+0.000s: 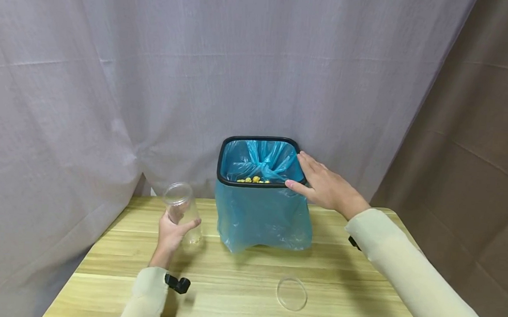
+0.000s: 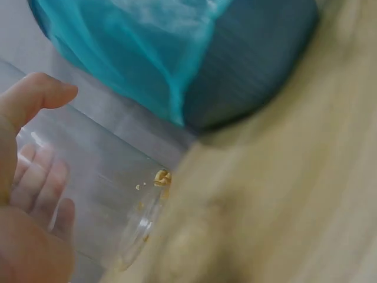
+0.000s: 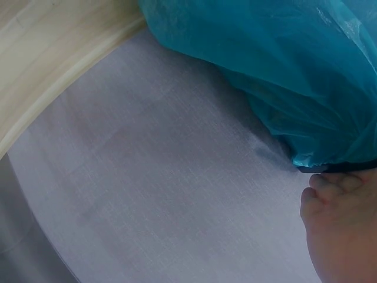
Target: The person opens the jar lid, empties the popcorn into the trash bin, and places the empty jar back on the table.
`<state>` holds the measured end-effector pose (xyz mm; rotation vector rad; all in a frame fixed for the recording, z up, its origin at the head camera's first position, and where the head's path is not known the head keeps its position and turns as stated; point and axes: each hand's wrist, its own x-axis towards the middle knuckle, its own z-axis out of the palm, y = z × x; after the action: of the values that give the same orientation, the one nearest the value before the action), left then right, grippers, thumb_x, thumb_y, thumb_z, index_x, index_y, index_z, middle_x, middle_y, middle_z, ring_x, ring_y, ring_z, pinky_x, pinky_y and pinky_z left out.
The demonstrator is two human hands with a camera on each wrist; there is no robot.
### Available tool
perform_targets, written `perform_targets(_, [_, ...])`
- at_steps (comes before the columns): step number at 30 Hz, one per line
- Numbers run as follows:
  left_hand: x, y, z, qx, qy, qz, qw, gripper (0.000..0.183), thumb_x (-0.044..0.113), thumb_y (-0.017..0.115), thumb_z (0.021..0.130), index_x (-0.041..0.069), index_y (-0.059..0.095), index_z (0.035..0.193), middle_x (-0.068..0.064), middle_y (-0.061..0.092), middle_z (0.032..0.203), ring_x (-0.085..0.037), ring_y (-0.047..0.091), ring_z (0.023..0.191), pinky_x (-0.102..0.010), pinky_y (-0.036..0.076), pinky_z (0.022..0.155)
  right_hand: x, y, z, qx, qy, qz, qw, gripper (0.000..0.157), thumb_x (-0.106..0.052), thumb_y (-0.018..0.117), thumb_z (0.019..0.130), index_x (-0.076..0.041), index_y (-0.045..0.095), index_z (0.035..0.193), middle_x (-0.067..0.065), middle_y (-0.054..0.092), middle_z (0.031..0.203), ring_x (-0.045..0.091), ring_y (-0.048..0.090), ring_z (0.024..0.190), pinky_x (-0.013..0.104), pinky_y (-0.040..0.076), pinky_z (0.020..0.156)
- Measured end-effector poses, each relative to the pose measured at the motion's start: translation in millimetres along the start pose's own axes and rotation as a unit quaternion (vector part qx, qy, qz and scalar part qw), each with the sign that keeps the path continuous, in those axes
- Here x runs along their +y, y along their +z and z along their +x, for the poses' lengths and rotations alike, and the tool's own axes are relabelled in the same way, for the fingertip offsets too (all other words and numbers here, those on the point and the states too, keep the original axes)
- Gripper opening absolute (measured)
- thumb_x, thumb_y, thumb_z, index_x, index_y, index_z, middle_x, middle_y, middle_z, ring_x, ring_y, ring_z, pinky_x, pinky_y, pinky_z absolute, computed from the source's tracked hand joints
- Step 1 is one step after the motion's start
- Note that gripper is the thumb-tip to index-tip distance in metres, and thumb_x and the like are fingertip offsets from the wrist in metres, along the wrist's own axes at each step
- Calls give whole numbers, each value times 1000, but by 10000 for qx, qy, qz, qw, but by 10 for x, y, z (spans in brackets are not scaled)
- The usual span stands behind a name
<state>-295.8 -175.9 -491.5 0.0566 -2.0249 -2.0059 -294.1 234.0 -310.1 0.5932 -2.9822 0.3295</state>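
My left hand grips a clear plastic jar, fingers behind it and thumb in front. The jar's mouth is uncovered, and a few popcorn crumbs lie at its bottom in the left wrist view. A trash bin with a black rim and a blue bag liner stands at mid-table. Inside it are several yellow popcorn pieces. My right hand rests with straight fingers on the rim's right side, thumb at the front corner. Only part of that hand shows in the right wrist view.
A clear round lid lies flat on the wooden table, in front of the bin and to the right. Behind the table hangs a grey curtain, close to the bin. A brown curtain hangs at the right.
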Motion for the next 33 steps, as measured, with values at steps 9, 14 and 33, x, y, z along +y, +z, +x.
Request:
perform_targets(9, [-278,-48,-134,-165,63,281,9995,71,2,89,76,3,57,140,-23,62,145,-38,51,142,-54,27,128,-5,-27,-8,-32,-27,52,10000,105,-80,34,99,-9,2,170,11,2,180,37,11,166,63,19,131])
perform_targets(14, [-387,-93,-158,-322,224,600,9974,79,9,91,78,5,51,146,-20,60,147,-38,49,147,-56,27,129,14,-9,7,-88,-36,106,9999,107,-81,33,98,-9,1,170,10,1,180,37,10,166,62,18,131])
perform_targets(33, [-76,-658,-356,-1559,788,4007,8994,108,50,74,91,4,13,168,-28,22,173,-52,23,158,-74,19,125,85,-31,-240,387,265,605,9971,87,-69,30,106,-11,17,170,18,21,176,46,21,161,70,19,127])
